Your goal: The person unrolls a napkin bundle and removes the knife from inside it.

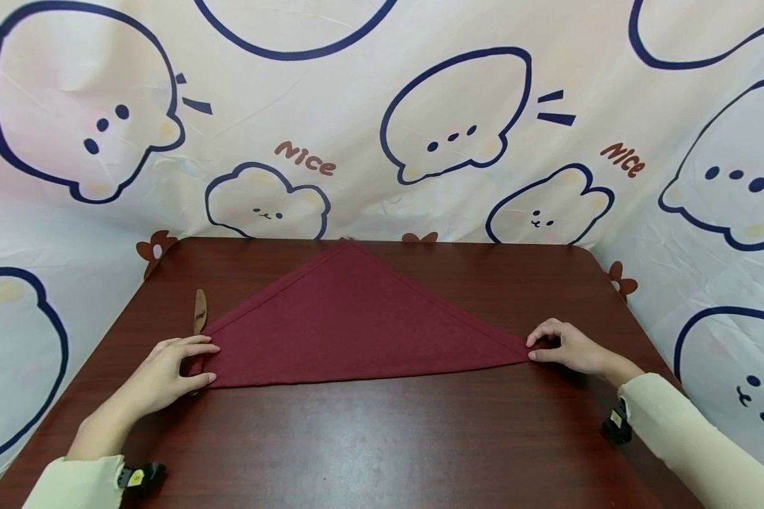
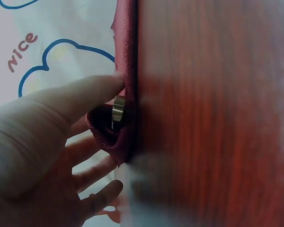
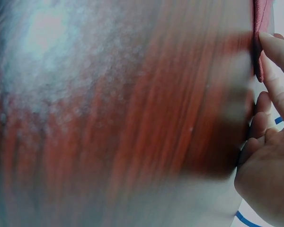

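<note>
A dark red cloth napkin (image 1: 356, 325), folded into a triangle, lies on the table with its point toward the back wall. My left hand (image 1: 165, 371) grips its left end, thumb at the near edge and fingers farther back. There the cloth wraps over a gold-coloured table knife (image 1: 200, 311), whose blade sticks out beyond the far side. In the left wrist view, the knife's gold end (image 2: 118, 109) shows inside the cloth fold, close to my thumb. At the opposite end, my right hand (image 1: 569, 348) pinches the napkin's right corner between thumb and fingers.
The dark brown wooden table (image 1: 382, 438) has a glossy top. A pale curtain (image 1: 356, 106) printed with cartoon outlines hangs behind it and along both sides. Each sleeve carries a black wrist device, one on the left (image 1: 141, 478) and one on the right (image 1: 617, 423).
</note>
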`<action>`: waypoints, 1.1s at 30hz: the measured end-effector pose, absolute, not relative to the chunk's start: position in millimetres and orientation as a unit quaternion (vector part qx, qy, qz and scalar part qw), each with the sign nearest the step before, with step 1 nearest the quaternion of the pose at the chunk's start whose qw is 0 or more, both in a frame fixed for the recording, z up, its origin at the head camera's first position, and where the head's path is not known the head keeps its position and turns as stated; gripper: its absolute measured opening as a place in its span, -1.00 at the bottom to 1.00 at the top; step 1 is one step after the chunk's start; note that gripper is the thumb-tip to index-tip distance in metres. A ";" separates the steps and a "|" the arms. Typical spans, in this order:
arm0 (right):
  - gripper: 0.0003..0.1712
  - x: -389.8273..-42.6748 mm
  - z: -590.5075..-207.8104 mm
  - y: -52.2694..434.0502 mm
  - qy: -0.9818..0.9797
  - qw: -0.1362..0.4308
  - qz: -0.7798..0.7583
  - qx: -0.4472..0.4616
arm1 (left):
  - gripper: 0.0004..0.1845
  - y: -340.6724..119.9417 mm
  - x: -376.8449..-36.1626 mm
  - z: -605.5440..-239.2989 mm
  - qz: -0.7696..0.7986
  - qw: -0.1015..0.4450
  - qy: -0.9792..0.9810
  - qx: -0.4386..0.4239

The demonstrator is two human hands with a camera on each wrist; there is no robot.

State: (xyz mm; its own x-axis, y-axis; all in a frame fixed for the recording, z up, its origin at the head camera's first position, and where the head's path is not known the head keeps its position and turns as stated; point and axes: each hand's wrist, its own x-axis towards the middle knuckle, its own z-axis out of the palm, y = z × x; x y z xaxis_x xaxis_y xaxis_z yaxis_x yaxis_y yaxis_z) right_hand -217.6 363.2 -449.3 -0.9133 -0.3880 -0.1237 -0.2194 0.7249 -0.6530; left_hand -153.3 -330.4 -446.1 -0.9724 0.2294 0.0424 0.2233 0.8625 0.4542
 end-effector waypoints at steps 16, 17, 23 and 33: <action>-0.82 -218.7 -450.0 363.8 0.919 0.134 -0.337 -0.154 | -0.54 -340.5 -158.3 -450.2 0.231 -0.014 0.963 0.140; -0.82 -218.8 -450.0 363.8 0.919 0.135 -0.337 -0.154 | -0.54 -341.0 -157.9 -450.1 0.232 -0.014 0.963 0.139; -0.82 -218.9 -450.0 363.1 0.919 0.136 -0.338 -0.153 | -0.54 -344.5 -155.3 -449.9 0.244 -0.006 0.961 0.131; -0.83 -218.8 -450.3 363.6 0.918 0.134 -0.340 -0.151 | -0.53 -350.9 -154.2 -453.2 0.240 -0.028 0.962 0.127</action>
State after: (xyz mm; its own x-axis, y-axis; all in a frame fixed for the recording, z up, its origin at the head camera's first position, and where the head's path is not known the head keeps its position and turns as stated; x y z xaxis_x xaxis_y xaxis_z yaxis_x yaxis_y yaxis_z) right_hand -218.8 363.6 -450.3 -0.9181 -0.3693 -0.1440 -0.1866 0.7232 -0.6650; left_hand -154.2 -350.9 -453.2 -0.9664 0.2303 0.1138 0.2568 0.8527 0.4550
